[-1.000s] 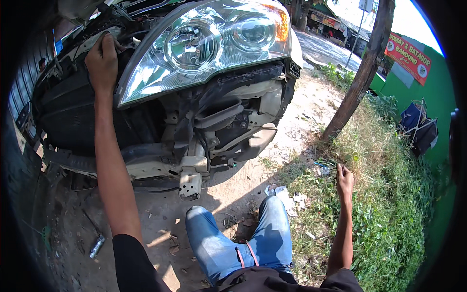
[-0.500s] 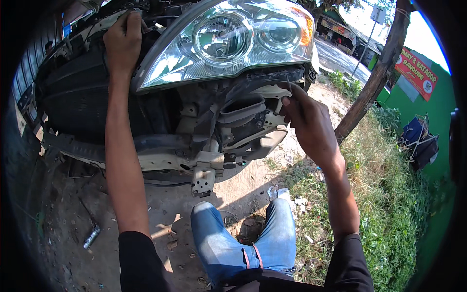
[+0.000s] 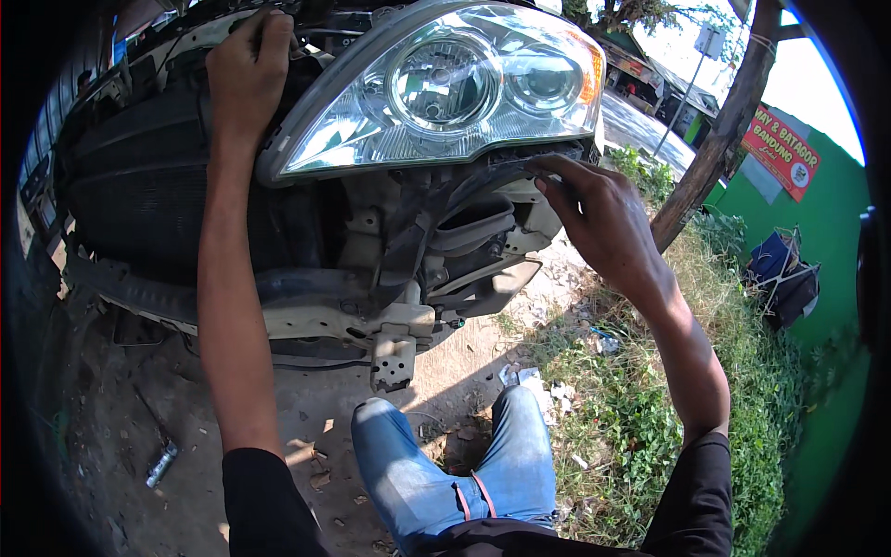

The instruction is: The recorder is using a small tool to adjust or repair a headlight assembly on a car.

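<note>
A large clear headlight with an orange side lens sits at the front corner of a car whose bumper is off. My left hand is closed at the top, beside the headlight's inner edge; what its fingers grip is hidden. Under the outer end of the headlight, my right hand is bent, with index finger and thumb close together at the dark bracket along the lower edge. Anything between those fingertips is too small to make out. Below hang a dark duct and a pale perforated metal bracket.
The dark radiator fills the car's front at left. A silver-ended tool lies on the dirt. Grass, a leaning wooden post and a green wall stand at right. My knees are below the car's front.
My right hand has risen from the pale bracket area to the headlight's lower edge. My left hand stays closed at the top. The whole view has shifted slightly.
</note>
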Motion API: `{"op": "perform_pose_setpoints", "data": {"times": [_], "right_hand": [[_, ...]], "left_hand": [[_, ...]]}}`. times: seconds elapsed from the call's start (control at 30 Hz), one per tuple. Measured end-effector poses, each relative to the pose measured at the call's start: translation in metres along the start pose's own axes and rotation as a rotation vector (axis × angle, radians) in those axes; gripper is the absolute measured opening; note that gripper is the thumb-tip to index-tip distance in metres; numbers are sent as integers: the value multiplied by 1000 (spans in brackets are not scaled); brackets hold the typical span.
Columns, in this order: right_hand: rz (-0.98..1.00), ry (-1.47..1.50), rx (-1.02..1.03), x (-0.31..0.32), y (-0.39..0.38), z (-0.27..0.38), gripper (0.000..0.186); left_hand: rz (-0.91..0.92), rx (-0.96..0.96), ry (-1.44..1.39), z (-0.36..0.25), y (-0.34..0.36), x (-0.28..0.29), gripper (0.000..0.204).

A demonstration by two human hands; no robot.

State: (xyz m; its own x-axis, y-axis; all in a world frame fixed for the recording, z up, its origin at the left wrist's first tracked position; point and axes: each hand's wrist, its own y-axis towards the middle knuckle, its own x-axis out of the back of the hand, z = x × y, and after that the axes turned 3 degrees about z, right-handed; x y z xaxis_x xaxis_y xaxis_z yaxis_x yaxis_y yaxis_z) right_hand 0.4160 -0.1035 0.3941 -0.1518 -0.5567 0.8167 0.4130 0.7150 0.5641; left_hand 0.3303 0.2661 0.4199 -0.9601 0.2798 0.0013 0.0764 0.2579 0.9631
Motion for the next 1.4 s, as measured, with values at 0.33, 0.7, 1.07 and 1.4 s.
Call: {"op": "perform_pose_setpoints", "data": {"times": [0.33, 0.7, 1.07, 1.4], "right_hand": [[-10, -115, 81, 2, 15, 8, 18], [-34, -75, 72, 7, 17, -15, 15], [82, -264, 51, 4, 39, -21, 18], [20, -233, 36, 2, 37, -12, 18]], "left_hand": [[35, 34, 27, -3, -1, 1, 37], [53, -11, -4, -5, -1, 3, 36], [51, 14, 38, -14, 1, 4, 36], [28, -19, -3, -7, 3, 1, 35]]}}
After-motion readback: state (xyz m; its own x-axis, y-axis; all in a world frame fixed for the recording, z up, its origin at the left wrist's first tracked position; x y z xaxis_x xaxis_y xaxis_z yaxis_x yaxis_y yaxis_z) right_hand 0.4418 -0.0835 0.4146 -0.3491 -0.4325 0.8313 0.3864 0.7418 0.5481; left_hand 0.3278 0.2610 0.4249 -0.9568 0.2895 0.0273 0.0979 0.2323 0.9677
